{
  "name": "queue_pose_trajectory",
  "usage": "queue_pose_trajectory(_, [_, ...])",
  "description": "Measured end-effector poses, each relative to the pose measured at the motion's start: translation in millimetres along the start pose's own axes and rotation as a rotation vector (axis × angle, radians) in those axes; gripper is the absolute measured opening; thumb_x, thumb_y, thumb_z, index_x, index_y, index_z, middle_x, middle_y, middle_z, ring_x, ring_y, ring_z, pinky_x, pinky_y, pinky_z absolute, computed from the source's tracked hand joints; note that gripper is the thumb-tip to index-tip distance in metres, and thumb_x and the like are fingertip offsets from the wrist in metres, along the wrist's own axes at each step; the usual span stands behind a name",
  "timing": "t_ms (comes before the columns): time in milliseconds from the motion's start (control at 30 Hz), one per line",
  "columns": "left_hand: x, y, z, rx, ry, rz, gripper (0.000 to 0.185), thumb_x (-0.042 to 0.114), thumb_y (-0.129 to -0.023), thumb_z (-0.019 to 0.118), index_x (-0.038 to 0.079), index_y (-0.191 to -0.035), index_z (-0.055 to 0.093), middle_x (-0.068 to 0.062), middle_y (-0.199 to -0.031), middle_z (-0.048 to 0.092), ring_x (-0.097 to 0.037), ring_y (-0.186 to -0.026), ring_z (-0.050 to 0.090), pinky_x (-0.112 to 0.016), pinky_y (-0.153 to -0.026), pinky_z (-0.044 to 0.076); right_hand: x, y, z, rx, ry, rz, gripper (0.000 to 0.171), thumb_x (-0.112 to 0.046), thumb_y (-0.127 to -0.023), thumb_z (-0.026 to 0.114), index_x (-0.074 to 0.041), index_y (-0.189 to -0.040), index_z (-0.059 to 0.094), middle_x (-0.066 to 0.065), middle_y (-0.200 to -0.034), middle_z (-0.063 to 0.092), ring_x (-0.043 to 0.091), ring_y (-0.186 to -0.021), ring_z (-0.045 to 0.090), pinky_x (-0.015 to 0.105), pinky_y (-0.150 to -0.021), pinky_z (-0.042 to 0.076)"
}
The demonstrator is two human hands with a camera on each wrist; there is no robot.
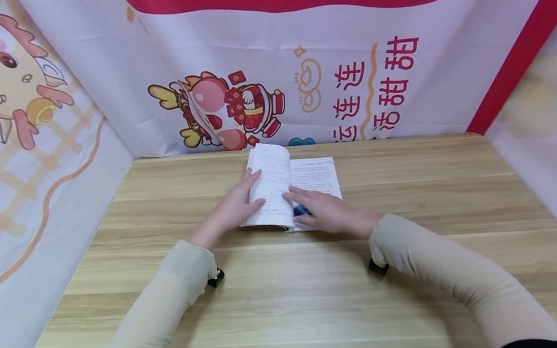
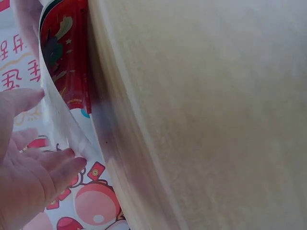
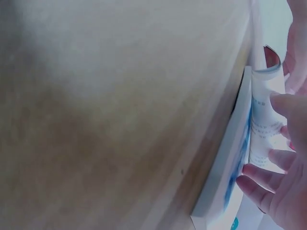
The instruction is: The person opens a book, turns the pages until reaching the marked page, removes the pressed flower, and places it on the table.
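Note:
An open paperback book lies near the far side of the table. Its left part is raised and bowed, while the right page, with a dark blue picture low on it, lies flatter. My left hand holds the raised part at its left edge, thumb on the printed page. Beneath the bend, the red illustrated cover shows in the left wrist view. My right hand rests across the fold with fingers fairly straight, fingertips on the pages and palm hiding some of the right page.
The wood-grain table spreads out in front of the book. Behind it hangs a printed cloth with cartoon figures and red characters. Another patterned cloth borders the left side. Small black devices sit under both wrists.

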State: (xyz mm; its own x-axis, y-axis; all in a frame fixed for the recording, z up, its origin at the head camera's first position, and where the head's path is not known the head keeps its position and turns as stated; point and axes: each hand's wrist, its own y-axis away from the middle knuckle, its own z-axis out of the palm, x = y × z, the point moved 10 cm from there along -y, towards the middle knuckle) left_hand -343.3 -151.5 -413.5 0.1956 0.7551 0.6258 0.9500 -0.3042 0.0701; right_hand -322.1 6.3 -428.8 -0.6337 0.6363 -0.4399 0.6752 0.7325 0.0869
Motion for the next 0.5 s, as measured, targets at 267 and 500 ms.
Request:
queue_pose_trajectory(267, [6.0, 1.7, 13.2, -0.089, -0.132, 0.059, 0.055, 0.024, -0.108, 0.053, 0.021, -0.161, 0.037, -0.005, -0.171, 0.008, -0.033, -0.155, 0.014, -0.052, -0.123, 0.017, 6, 8, 1, -0.064, -0.036, -0.018, 0.07, -0.039, -0.104, 0.061, -0.028, -0.164, 0.027, 0.002, -0.17, 0.017, 0.029, -0.151, 0.028, 0.049, -0.121, 0.027])
queue_pose_trajectory(500, [3.7, 2.9, 14.4, -0.095, -0.161, 0.068, 0.051, 0.026, -0.109, 0.051, 0.016, -0.158, 0.041, -0.005, -0.17, 0.015, -0.038, -0.155, 0.011, -0.052, -0.124, 0.012, 23, 21, 0, -0.142, -0.011, 0.016, 0.078, -0.043, -0.096, 0.073, -0.022, -0.161, 0.036, 0.008, -0.168, 0.025, 0.031, -0.153, 0.023, 0.052, -0.122, 0.024])
